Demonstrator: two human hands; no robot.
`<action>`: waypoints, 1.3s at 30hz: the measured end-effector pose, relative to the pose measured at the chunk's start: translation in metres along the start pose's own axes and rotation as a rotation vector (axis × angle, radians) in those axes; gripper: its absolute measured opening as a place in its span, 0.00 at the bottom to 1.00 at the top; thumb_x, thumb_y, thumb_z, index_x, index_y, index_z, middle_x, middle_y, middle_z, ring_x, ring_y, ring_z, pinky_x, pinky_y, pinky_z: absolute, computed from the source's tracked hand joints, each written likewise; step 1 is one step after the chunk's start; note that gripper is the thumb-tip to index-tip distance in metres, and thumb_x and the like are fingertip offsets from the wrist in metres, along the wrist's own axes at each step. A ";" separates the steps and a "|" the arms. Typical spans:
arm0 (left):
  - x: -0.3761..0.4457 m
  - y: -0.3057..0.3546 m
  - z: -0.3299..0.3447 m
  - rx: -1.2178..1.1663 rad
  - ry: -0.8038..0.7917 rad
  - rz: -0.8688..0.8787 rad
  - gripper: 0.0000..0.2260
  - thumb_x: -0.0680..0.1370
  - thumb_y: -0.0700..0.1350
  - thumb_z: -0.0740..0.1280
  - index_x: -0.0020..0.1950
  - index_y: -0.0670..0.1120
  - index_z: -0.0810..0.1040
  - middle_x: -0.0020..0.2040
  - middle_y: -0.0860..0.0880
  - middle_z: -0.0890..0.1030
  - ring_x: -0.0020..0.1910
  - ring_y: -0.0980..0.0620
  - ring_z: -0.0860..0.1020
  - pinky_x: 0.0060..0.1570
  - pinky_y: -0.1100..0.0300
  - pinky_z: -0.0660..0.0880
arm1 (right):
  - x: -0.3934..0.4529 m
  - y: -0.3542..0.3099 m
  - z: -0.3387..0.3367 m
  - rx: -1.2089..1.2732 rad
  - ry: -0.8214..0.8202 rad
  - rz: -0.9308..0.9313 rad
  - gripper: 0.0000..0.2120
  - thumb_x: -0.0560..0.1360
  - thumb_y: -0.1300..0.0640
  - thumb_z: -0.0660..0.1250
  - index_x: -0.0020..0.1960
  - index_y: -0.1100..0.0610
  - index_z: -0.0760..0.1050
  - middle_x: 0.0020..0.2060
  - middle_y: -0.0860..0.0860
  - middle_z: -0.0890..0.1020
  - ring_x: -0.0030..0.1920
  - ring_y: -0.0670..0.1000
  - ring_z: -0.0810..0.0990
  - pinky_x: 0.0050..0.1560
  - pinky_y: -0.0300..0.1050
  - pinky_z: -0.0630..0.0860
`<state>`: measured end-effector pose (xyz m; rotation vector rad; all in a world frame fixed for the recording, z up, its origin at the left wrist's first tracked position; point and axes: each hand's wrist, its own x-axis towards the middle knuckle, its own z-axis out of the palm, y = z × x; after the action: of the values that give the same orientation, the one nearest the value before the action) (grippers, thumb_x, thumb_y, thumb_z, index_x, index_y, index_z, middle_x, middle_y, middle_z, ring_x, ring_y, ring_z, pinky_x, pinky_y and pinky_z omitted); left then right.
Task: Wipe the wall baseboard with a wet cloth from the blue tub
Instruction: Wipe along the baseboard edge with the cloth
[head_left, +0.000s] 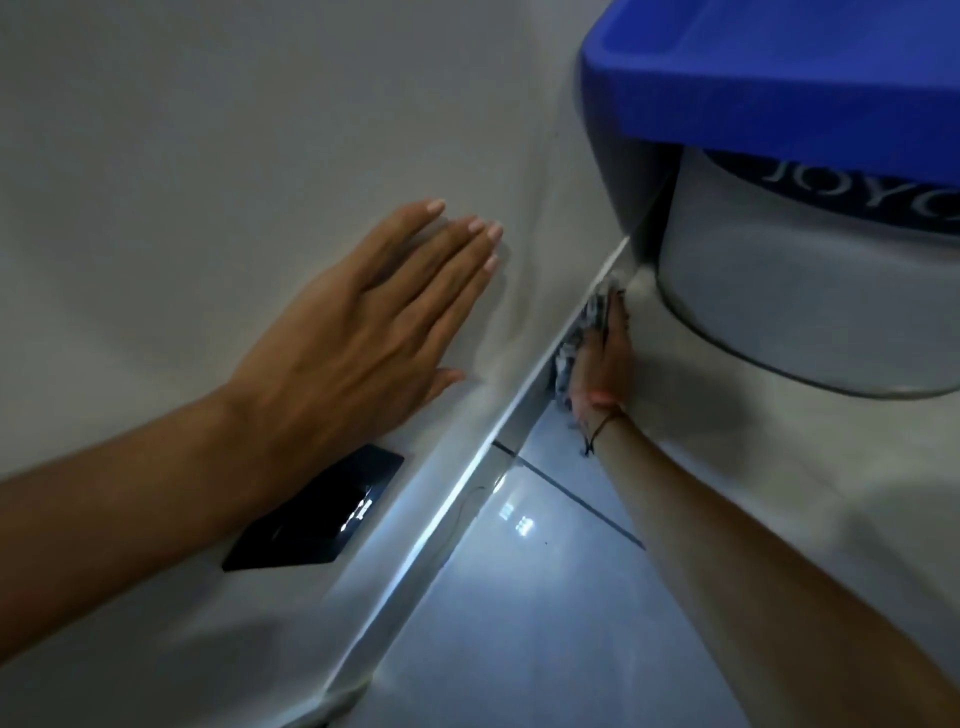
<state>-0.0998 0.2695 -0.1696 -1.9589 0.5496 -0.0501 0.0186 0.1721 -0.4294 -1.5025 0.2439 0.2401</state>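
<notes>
My left hand (363, 332) lies flat on the pale wall (208, 156), fingers spread and holding nothing. My right hand (605, 364) presses a crumpled grey-and-white patterned cloth (587, 332) against the white baseboard (441, 525), which runs diagonally from bottom centre up to the right. The cloth sits between my palm and the baseboard, just below a white machine with a blue top (779, 73). A thin dark cord is around my right wrist. The blue tub cannot be told apart from that blue-topped unit.
A black wall plate (317, 512) sits on the wall just above the baseboard, under my left forearm. The white machine body (805, 291) stands on the glossy white tiled floor (519, 597), close to the wall and right of my right hand.
</notes>
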 end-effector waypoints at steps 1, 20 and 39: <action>0.000 0.000 0.001 0.018 -0.011 0.015 0.36 0.87 0.59 0.50 0.84 0.32 0.56 0.84 0.33 0.57 0.83 0.37 0.59 0.81 0.39 0.47 | 0.004 -0.002 0.003 -0.008 0.021 0.001 0.25 0.84 0.64 0.54 0.80 0.60 0.58 0.80 0.57 0.61 0.81 0.57 0.58 0.82 0.50 0.55; -0.003 0.009 0.004 -0.081 -0.222 0.069 0.33 0.87 0.49 0.42 0.82 0.27 0.39 0.82 0.26 0.39 0.83 0.30 0.43 0.75 0.36 0.31 | 0.026 -0.025 -0.009 -0.250 -0.117 0.045 0.28 0.84 0.59 0.53 0.81 0.66 0.49 0.82 0.62 0.52 0.82 0.60 0.50 0.83 0.58 0.47; 0.002 0.008 0.000 -0.059 -0.162 0.079 0.32 0.84 0.48 0.44 0.85 0.30 0.49 0.84 0.29 0.50 0.83 0.32 0.52 0.81 0.38 0.42 | -0.036 -0.015 0.014 -0.110 -0.097 0.092 0.32 0.85 0.50 0.55 0.81 0.64 0.48 0.82 0.60 0.51 0.83 0.55 0.50 0.83 0.49 0.47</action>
<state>-0.1006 0.2657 -0.1773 -1.9751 0.5253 0.1746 -0.0108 0.1853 -0.4036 -1.5853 0.2250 0.4045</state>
